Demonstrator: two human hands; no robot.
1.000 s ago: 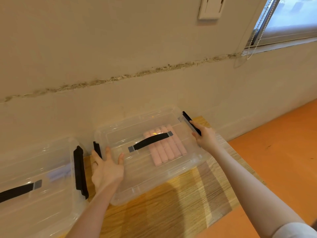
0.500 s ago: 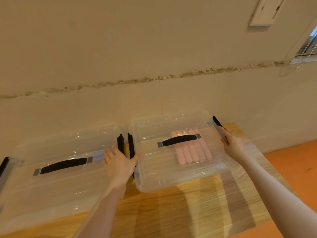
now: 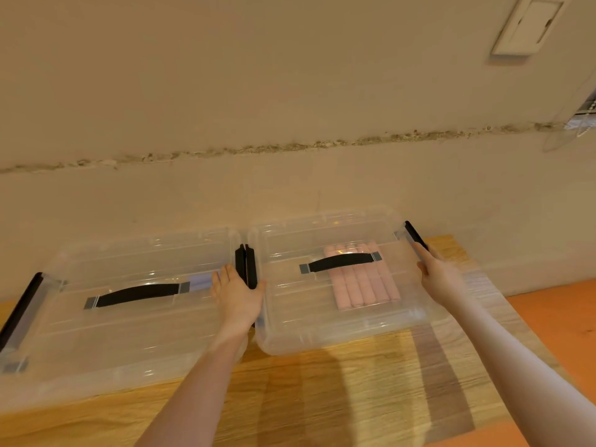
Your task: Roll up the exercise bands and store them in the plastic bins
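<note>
A wooden tabletop stands against a pale wall, with orange floor past its right edge. Two clear plastic bins with lids on sit side by side along the tabletop's far edge, their black end latches touching in the middle. The left bin reaches toward the tabletop's left edge and shows a black carry handle on its lid and a pale purple roll inside, near its right end. The right bin sits toward the far right corner and holds a row of pink rolled exercise bands lying side by side under its own black lid handle. The left hand lies between the bins, fingers straight and together against the right bin's left end. The right hand rests at the right bin's right end, by the black latch, fingers straight and flat against it.
</note>
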